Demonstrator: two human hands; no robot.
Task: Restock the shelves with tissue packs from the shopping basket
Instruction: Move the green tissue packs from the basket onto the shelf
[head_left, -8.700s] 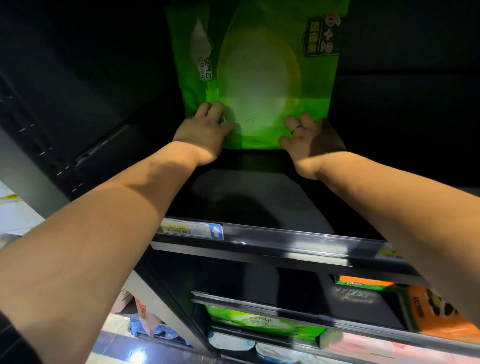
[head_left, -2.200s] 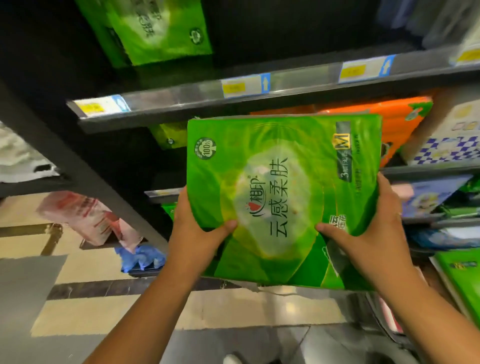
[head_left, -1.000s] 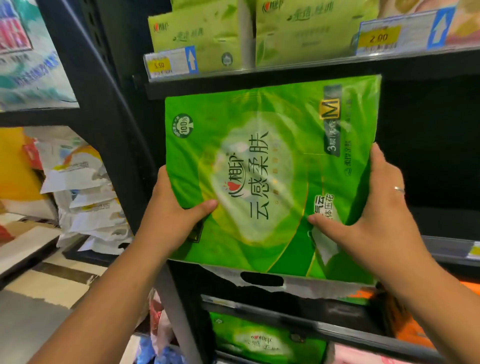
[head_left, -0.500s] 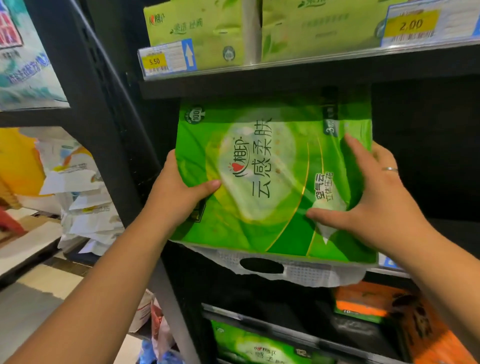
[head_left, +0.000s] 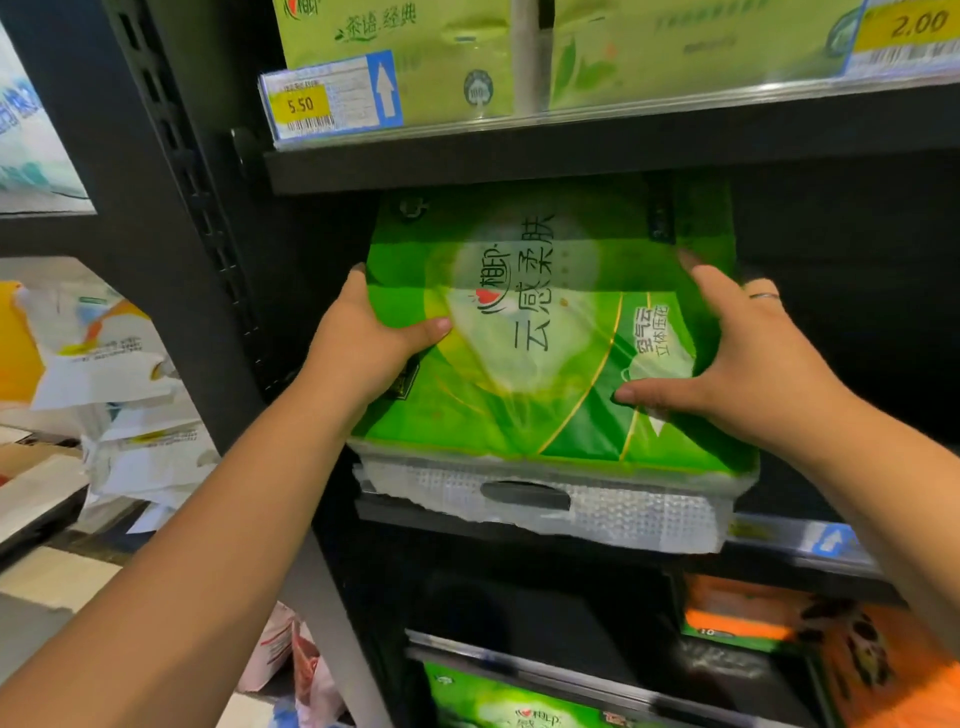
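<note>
Fingers: the left hand (head_left: 363, 343) clasps the left edge of the green tissue pack (head_left: 524, 374), thumb (head_left: 426, 328) laid across the printed front and the other fingers hidden behind it. The right hand (head_left: 748, 358) grasps the right edge, fingers (head_left: 711, 296) spread up the front and thumb low across it. A ring (head_left: 763, 296) shows on one finger.
Pack: held face-out, bottom at the front lip of the shelf (head_left: 779, 540), top leaning back into the dark bay.
Top edge: in shadow, close under the upper shelf (head_left: 571, 156).
Bottom edge: the white handle flap (head_left: 545, 506) hangs over the shelf's front rail.
Left side: a narrow gap between pack and black upright (head_left: 171, 208), taken up by the left hand.
Right side: open dark space in the bay beyond the right hand.
Above: pale green packs (head_left: 415, 52) stand behind a 5.50 price label (head_left: 332, 98).
Below: an orange pack (head_left: 857, 670) and another green pack (head_left: 519, 701) on lower shelves.
</note>
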